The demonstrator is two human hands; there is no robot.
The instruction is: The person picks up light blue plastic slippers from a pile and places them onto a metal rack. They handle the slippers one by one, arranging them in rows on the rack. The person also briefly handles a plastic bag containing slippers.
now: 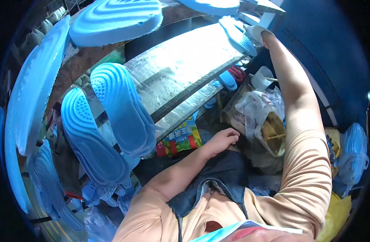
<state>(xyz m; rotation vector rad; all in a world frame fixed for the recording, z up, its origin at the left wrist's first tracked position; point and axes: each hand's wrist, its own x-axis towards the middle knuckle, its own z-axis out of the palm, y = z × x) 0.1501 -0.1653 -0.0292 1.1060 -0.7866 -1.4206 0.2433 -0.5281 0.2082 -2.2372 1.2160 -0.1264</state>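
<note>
At the far right end of the pale work board [181, 60], my right hand [255, 34], in a white glove, grips the edge of a blue foam insole [238, 35] with ridges and small raised dots. Part of its fingers is hidden by the hand itself. My bare left hand [224, 141] rests low over my lap, its fingers loosely curled and nothing visible in them. A pair of blue insoles, one [122, 109] beside the other [92, 137], stands just left of the board.
Large blue foam pieces [116, 22] lie on a ledge at the upper left. Right of my lap is a plastic-lined container [269, 133] with a white cup [261, 78] behind it. A colourful printed carton [181, 139] stands under the board. Bagged blue pieces [352, 155] sit far right.
</note>
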